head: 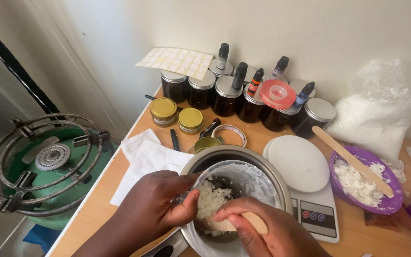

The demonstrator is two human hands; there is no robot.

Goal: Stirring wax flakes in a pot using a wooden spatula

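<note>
Low in the frame, the left hand (155, 209) clasps a clear glass jar of white wax flakes (224, 190) inside a round steel pot (262, 162); the right hand (272, 233) is closed on a smooth wooden stick (254, 222).

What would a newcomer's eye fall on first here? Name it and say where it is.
First, the two hands low in the middle: the left hand steadies a clear cup of white flakes inside a metal pot, and the right hand holds a wooden stick in it. Next, the green gas burner at left, and the dark jars along the wall.
</note>
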